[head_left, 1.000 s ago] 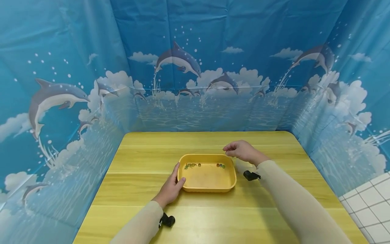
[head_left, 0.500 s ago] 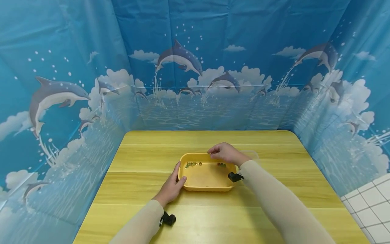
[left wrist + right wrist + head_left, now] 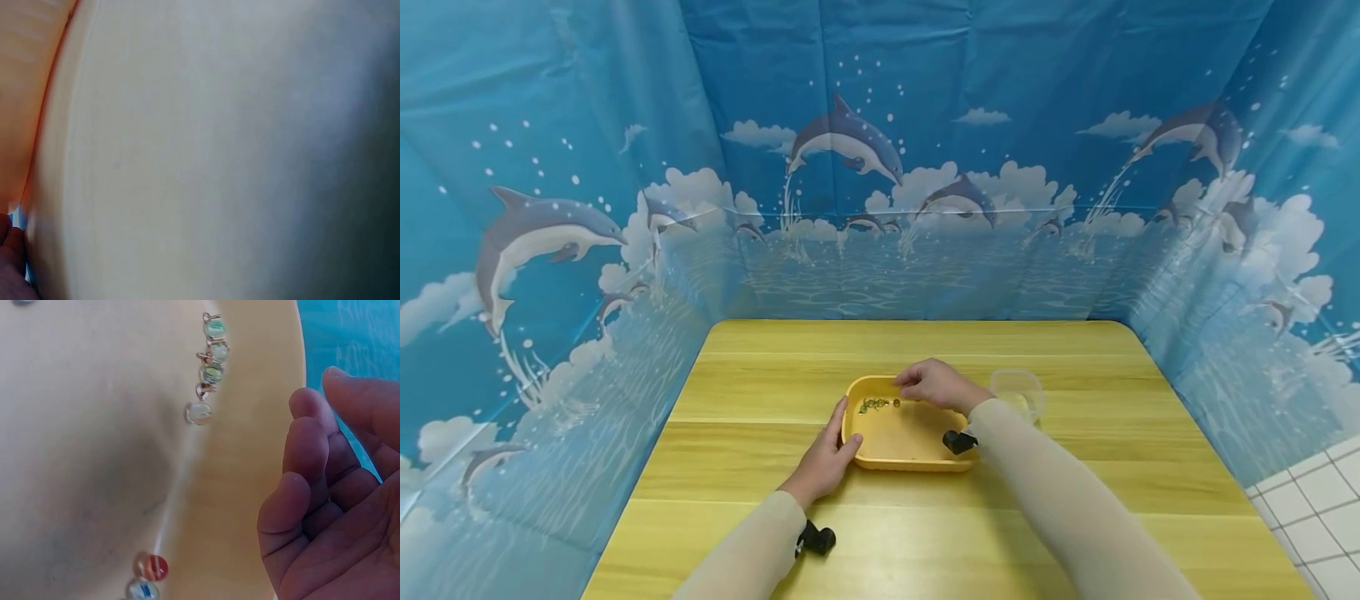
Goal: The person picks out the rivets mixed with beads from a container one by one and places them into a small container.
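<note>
A yellow plastic tray [image 3: 910,442] sits on the wooden table. My left hand [image 3: 823,462] holds its left side, thumb over the rim and fingers along the outer wall. In the right wrist view, several clear glass marbles [image 3: 212,374] lie in a row by the tray wall, with small coppery metal pieces [image 3: 204,391] among them. Apart from these lie a red-streaked marble [image 3: 154,567] and a blue-streaked marble [image 3: 144,590]. Over the tray's far right part hovers my right hand [image 3: 936,385], its fingers loosely bent and nothing visible between fingers and thumb.
A clear plastic container [image 3: 1018,392] stands on the table just right of the tray, partly behind the right forearm. The wooden table [image 3: 760,383] ends at a blue dolphin-print curtain [image 3: 880,275] at the back and sides.
My right hand has moved left and slightly down, from beyond the tray's far right corner to above its inside. The clear container now shows more. The left hand keeps its hold.
</note>
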The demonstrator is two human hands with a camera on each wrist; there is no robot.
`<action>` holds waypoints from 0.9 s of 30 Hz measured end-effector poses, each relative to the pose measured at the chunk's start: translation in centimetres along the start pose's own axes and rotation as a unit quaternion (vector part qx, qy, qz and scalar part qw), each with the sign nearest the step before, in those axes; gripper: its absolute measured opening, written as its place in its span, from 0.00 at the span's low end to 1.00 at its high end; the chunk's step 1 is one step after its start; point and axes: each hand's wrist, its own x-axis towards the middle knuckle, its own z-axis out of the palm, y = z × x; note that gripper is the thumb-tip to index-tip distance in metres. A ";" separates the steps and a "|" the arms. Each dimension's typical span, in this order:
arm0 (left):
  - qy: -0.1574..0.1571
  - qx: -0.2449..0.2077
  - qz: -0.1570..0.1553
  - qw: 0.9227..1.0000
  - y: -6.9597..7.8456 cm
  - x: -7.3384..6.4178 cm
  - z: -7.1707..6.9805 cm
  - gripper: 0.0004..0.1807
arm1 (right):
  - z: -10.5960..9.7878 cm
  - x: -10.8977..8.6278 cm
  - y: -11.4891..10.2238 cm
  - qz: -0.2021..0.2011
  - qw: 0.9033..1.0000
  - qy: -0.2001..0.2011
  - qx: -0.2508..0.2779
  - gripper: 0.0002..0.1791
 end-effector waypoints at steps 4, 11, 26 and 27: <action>0.001 -0.001 0.007 1.000 0.1 0.0 0.0 0.41 | 0.6 0.7 0.3 0.004 1.000 -0.005 0.006 0.18; -0.001 -0.010 0.007 1.000 0.5 -0.2 -0.1 0.41 | 1.8 2.0 1.5 0.012 1.000 -0.002 0.001 0.14; 0.004 0.000 -0.001 1.000 0.4 -0.2 0.1 0.41 | 3.5 3.0 2.2 0.009 0.999 -0.038 -0.013 0.18; 0.004 0.001 0.000 1.000 0.4 -0.2 0.1 0.41 | 3.6 3.0 2.3 0.010 0.999 -0.038 -0.016 0.18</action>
